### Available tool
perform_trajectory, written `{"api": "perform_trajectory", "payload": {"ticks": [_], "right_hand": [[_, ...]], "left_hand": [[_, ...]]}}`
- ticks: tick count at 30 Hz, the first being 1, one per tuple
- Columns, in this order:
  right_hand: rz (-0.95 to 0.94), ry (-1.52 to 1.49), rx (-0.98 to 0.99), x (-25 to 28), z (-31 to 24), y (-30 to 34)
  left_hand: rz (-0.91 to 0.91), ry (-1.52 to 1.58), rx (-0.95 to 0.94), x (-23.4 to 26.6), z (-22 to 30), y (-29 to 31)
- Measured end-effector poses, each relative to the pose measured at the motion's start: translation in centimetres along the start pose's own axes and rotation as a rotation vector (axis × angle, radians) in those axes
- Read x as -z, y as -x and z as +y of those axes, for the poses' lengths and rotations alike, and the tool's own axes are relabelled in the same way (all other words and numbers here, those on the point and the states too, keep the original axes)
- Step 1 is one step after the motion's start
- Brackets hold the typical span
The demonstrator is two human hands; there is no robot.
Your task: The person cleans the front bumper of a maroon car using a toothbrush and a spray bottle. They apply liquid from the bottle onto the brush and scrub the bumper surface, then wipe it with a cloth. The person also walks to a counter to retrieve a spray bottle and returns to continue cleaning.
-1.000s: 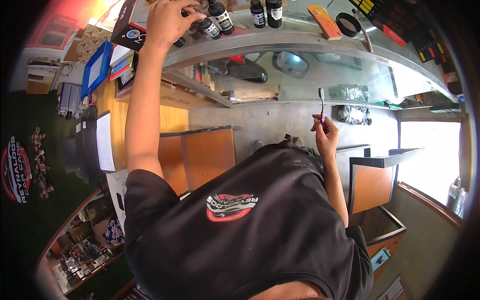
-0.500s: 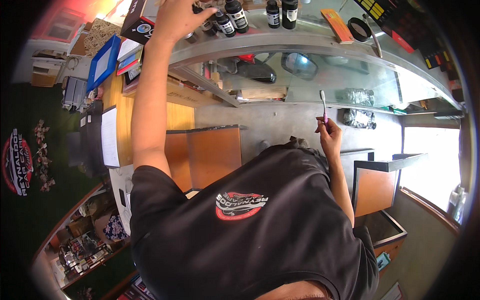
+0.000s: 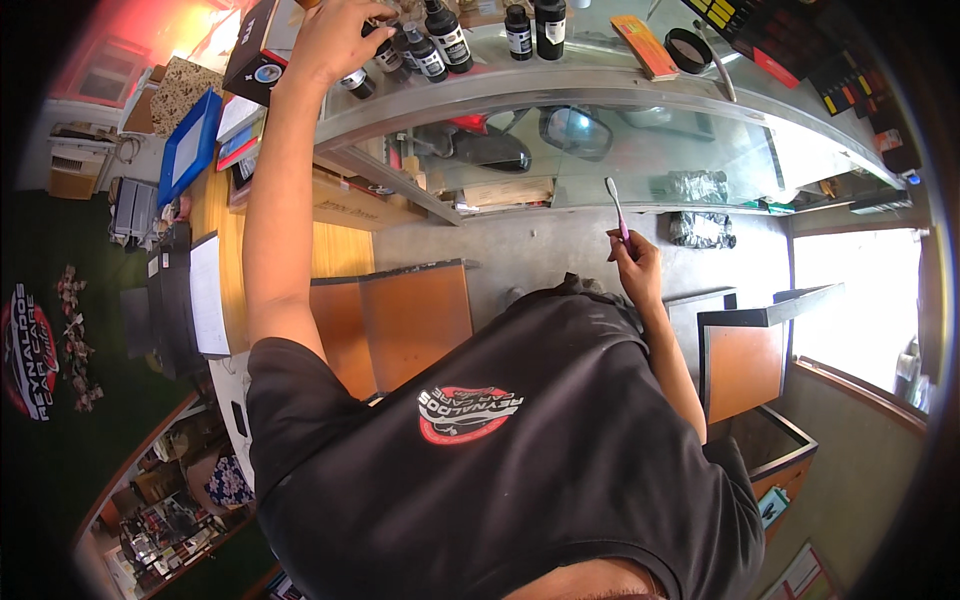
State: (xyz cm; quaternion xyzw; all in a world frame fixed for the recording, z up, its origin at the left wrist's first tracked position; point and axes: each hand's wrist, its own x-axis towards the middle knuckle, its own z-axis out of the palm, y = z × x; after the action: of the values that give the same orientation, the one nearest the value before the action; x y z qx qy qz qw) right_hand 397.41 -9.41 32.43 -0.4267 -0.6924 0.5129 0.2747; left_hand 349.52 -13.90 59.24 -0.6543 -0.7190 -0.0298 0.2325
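My left hand (image 3: 335,42) reaches over the dark bottles at the top of the view, its thumb and a fingertip beside the top of a black bottle (image 3: 388,64). The picture's edge cuts off part of the fingers, so a grip on that bottle cannot be confirmed. A black bottle with a white label (image 3: 356,84) lies tilted under the wrist. Several more black bottles (image 3: 447,40) stand to its right on the glass counter. Lower down, my right hand (image 3: 637,262) is closed round the handle of a toothbrush (image 3: 618,210), pink-purple with pale bristles pointing up.
An orange flat box (image 3: 645,48) and a round black-rimmed dish (image 3: 689,50) lie on the counter's right side. Below the glass, a display case holds a car side mirror (image 3: 577,132). A blue tray (image 3: 192,150) rests at left. Orange-brown panels (image 3: 415,325) stand beneath.
The whole view has shifted slightly, moving the counter leftward in the picture. My left thumb has drawn in toward the fingers. My right hand keeps the toothbrush raised.
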Motion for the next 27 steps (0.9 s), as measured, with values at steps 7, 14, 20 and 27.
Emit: {"api": "perform_trajectory", "payload": {"ticks": [7, 14, 20, 27], "right_hand": [[0.016, -0.035, -0.042, 0.8, 0.9, 0.3], [-0.018, -0.049, -0.016, 0.5, 0.6, 0.0], [-0.029, -0.015, -0.044, 0.7, 0.4, -0.3], [0.013, 0.082, -0.013, 1.1, 2.1, -0.1]], "left_hand": [[-0.055, 0.152, 0.028, 1.9, 2.1, -0.9], [-0.151, 0.07, 0.076, 2.2, 2.0, -1.2], [-0.111, 0.053, 0.053, 1.6, 1.4, -1.5], [0.032, 0.046, 0.069, 2.0, -0.2, -0.6]]}}
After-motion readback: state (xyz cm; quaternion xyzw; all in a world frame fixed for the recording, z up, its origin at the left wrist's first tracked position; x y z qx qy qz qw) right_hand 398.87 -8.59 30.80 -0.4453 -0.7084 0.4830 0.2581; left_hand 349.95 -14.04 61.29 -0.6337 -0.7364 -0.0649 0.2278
